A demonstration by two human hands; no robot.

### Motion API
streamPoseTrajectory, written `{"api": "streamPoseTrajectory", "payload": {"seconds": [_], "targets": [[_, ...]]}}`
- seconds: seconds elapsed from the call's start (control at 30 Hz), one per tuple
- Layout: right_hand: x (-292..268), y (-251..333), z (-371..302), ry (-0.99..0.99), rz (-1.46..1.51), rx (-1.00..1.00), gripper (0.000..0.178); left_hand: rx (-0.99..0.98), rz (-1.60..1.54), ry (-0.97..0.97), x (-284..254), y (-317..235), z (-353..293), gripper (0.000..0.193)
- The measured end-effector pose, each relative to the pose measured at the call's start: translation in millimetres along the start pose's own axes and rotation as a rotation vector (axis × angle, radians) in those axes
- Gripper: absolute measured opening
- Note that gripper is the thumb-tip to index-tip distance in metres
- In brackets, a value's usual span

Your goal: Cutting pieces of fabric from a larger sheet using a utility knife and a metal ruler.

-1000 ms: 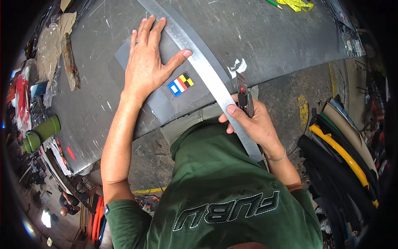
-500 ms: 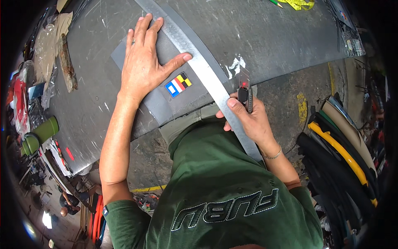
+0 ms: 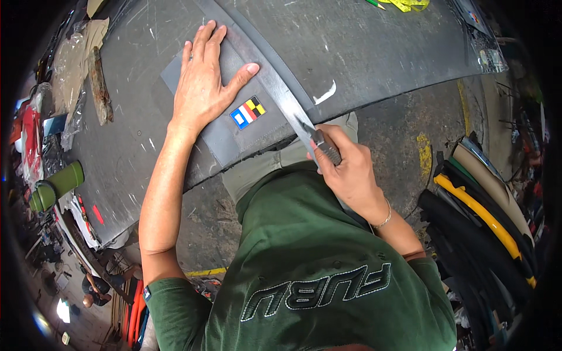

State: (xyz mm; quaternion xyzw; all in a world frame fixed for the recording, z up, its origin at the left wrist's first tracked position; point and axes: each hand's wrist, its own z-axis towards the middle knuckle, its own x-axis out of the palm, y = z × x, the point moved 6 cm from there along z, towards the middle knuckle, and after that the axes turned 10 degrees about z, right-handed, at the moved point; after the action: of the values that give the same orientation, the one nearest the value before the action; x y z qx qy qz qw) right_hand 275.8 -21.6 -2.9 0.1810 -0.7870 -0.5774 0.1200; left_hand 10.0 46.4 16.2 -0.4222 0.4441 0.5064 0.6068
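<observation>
My left hand [image 3: 202, 93] lies flat with fingers spread on a grey fabric piece [image 3: 234, 140], its fingertips and thumb by the edge of a long metal ruler [image 3: 278, 93]. A small patch of blue, white, red, yellow and black [image 3: 248, 113] sits on the fabric next to my thumb. Under the ruler's right side shows another grey strip [image 3: 275, 55]. My right hand [image 3: 354, 175] is closed around a dark utility knife [image 3: 328, 147], over the ruler near the table's front edge. Motion blurs the blade, so whether it touches anything I cannot tell.
A white mark or scrap [image 3: 326, 93] shows on the dark table [image 3: 363, 52]. A yellow tape measure [image 3: 410, 4] and green pencil [image 3: 376, 4] are far off. Left are a green bottle [image 3: 61, 181] and a wooden stick [image 3: 99, 88]; material rolls [image 3: 480, 210] stand right.
My right hand has let go of the ruler and swung the knife left, over it. The ruler has shifted slightly left, and my left thumb has drawn back to its edge.
</observation>
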Motion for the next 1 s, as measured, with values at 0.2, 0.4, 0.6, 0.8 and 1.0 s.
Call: {"api": "streamPoseTrajectory", "payload": {"seconds": [0.2, 0.4, 0.6, 0.8, 1.0], "targets": [[0, 16, -7, -0.016, -0.427, -0.463, 0.029, 0.005, -0.046, -0.016, 1, 4, -2, 0.068], [-39, -8, 21, 0.167, 0.796, 0.213, 0.035, -0.040, -0.131, -0.035, 1, 5, -3, 0.063], [-54, 10, 27, 0.174, 0.892, 0.245, 0.042, -0.089, -0.178, -0.047, -4, 2, -3, 0.065], [-38, 1, 8, -0.076, 0.170, 0.100, 0.029, -0.105, -0.205, -0.143, -4, 11, -6, 0.064], [-8, -8, 7, -0.033, 0.003, -0.021, 0.023, -0.109, -0.123, 0.039, -2, 5, -4, 0.059]]}}
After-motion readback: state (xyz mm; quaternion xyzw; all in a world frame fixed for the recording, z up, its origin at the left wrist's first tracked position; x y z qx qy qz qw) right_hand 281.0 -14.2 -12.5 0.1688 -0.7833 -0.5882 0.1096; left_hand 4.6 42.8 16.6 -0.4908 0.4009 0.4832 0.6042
